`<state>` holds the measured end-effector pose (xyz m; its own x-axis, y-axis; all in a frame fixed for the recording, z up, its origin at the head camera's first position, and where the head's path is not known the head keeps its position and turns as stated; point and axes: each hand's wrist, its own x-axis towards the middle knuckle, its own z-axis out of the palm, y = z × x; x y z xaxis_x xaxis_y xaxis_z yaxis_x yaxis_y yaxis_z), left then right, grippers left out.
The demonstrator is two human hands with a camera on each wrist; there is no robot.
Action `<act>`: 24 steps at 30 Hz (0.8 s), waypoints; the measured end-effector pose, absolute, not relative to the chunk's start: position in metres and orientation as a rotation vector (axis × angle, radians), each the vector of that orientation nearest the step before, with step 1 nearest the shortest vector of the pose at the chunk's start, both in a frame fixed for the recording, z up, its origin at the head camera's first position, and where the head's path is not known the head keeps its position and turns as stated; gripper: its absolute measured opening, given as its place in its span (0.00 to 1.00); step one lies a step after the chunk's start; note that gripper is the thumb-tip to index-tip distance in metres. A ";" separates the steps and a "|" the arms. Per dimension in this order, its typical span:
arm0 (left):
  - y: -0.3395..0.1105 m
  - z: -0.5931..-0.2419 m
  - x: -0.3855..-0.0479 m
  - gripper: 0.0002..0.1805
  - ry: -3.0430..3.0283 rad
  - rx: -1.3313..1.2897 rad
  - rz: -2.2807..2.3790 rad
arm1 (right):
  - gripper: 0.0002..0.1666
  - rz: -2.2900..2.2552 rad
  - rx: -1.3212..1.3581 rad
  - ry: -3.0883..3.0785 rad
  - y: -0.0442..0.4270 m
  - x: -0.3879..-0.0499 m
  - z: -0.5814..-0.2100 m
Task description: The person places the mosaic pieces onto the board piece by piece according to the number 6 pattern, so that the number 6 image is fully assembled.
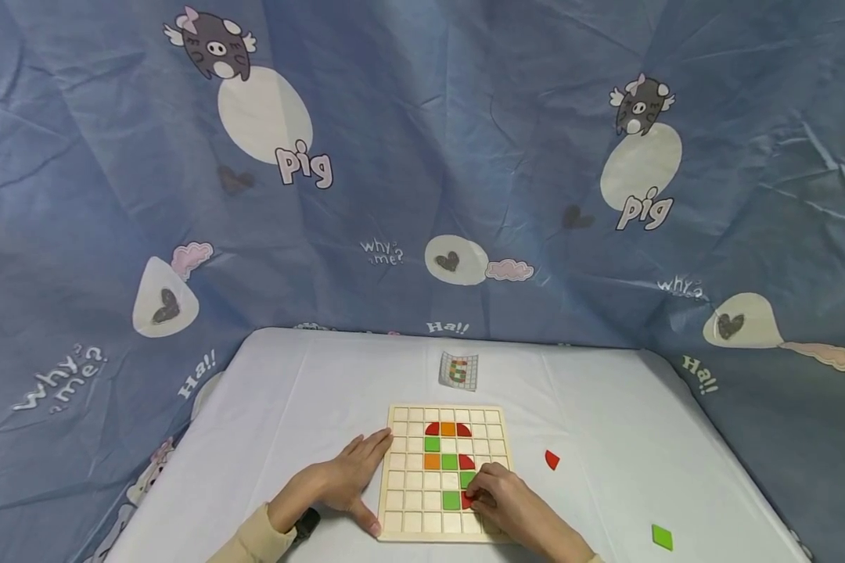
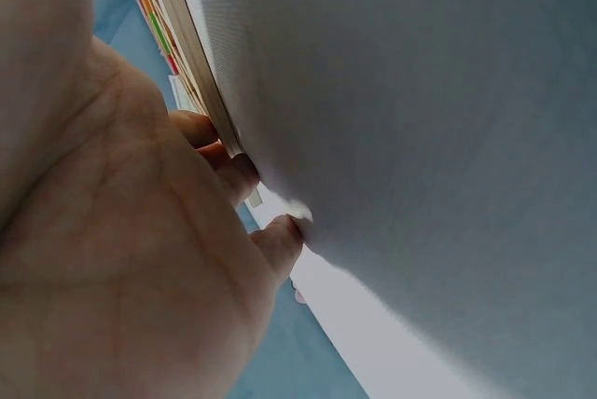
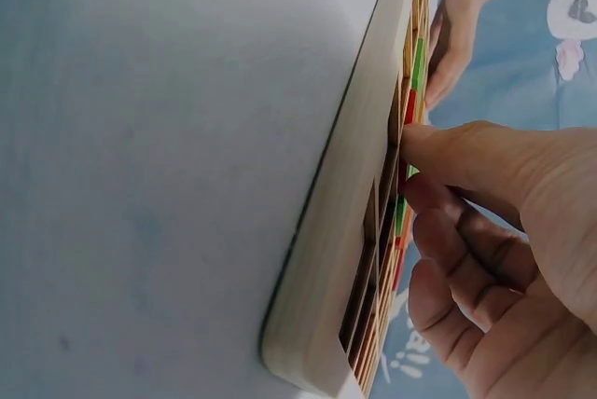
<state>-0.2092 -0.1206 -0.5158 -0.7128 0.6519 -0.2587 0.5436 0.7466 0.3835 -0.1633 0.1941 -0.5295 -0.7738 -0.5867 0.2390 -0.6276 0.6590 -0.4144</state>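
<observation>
A pale wooden grid board (image 1: 404,500) lies on the white table, with green, orange and red tiles set in several of its cells. My left hand (image 1: 350,475) rests along the board's left edge, thumb apart from the fingers; in the left wrist view its fingertips touch the board's side (image 2: 196,54). My right hand (image 1: 507,504) is over the lower right of the board, thumb and curled fingers pinching a red quarter-circle tile (image 1: 466,501) at its cell. This tile is partly hidden by the fingers. Beside it sits a green square tile (image 1: 451,500).
Behind the board lies a small printed card (image 1: 458,371) with a coloured pattern on a grid. A loose red quarter-circle tile (image 1: 551,460) is right of the board. Farther right, near the front, lies a loose green square tile (image 1: 663,537). Blue printed cloth (image 1: 408,195) surrounds the table.
</observation>
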 end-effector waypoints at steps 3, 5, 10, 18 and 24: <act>-0.122 -0.518 -0.210 0.78 2.585 0.924 0.370 | 0.07 0.753 1.003 -2.783 0.194 -0.163 -0.530; -0.122 -0.519 -0.210 0.78 2.590 0.928 0.362 | 0.07 0.779 0.978 -2.786 0.196 -0.163 -0.530; -0.123 -0.519 -0.210 0.78 2.589 0.934 0.370 | 0.04 0.877 0.883 -2.770 0.209 -0.161 -0.528; -0.122 -0.517 -0.210 0.78 2.577 0.929 0.395 | 0.08 0.862 0.522 -2.836 0.249 -0.169 -0.523; -0.122 -0.517 -0.210 0.77 2.553 0.933 0.424 | 0.14 0.785 0.213 -2.862 0.270 -0.176 -0.528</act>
<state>-0.2099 -0.1217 -0.5165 -0.7031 0.6645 -0.2530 0.5471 0.7329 0.4045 -0.1760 0.2697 -0.5278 -0.9760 -0.0930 0.1967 -0.1803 0.8517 -0.4920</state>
